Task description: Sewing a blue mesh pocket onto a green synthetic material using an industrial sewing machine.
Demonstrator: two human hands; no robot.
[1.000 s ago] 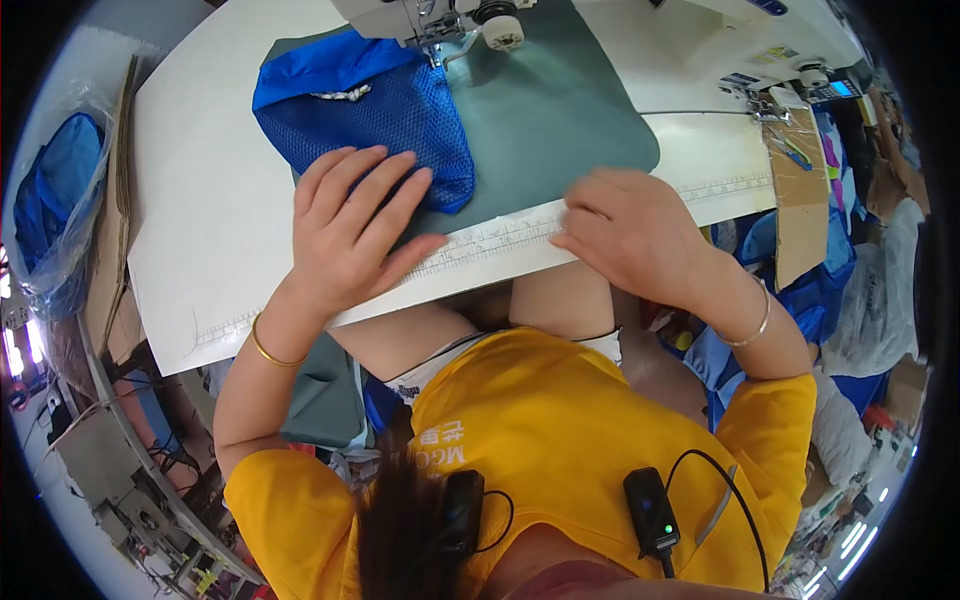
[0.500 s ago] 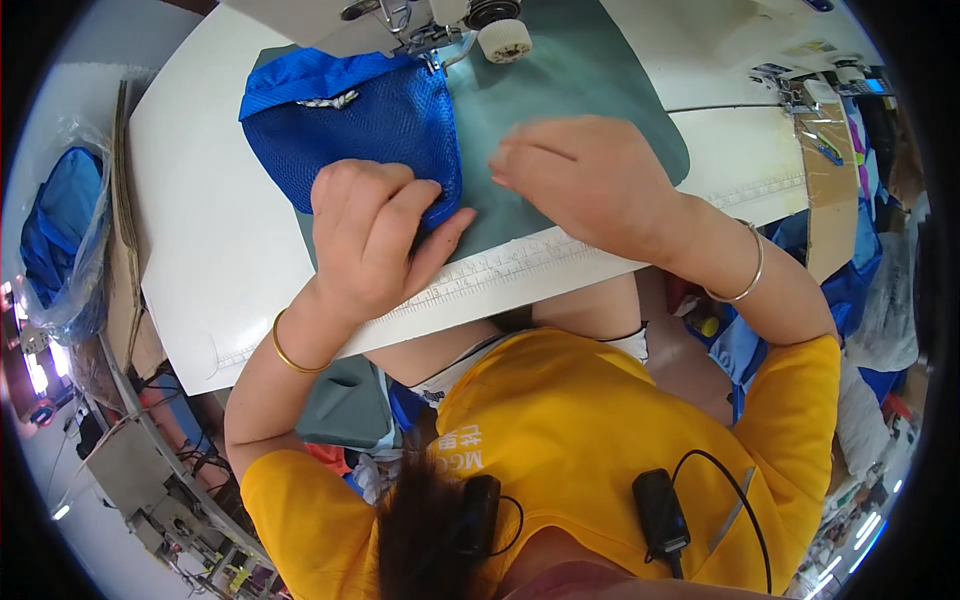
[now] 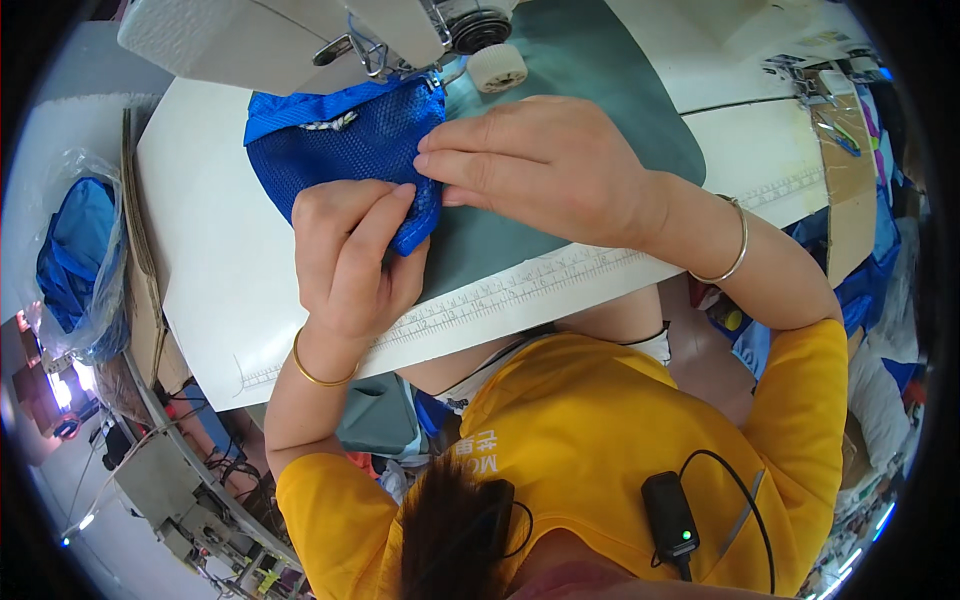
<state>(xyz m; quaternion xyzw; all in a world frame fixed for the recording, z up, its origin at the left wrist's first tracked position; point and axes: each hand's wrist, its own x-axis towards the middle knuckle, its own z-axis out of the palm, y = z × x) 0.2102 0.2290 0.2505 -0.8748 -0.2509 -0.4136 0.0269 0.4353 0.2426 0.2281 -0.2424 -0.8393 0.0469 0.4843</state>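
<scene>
A blue mesh pouch (image 3: 350, 155) lies on the table under the sewing machine (image 3: 290, 40), its right edge running up to the presser foot. A white cord pokes out below its solid blue top band. My left hand (image 3: 350, 250) is closed on the pouch's near right corner, thumb and fingers pinching the cloth. My right hand (image 3: 550, 170) grips the pouch's right edge between its fingertips, between that corner and the foot. The underside of the pouch is hidden.
A dark green sheet (image 3: 630, 110) covers part of the white table (image 3: 200, 260), with a ruler strip (image 3: 510, 290) along the near edge. To the left hangs a clear plastic bag (image 3: 85, 260) of blue cloth. Small tools (image 3: 838, 135) lie on cardboard at the right.
My right hand has moved left from above the green sheet onto the pouch's edge. My left hand's thumb has closed over the corner. The view has shifted slightly.
</scene>
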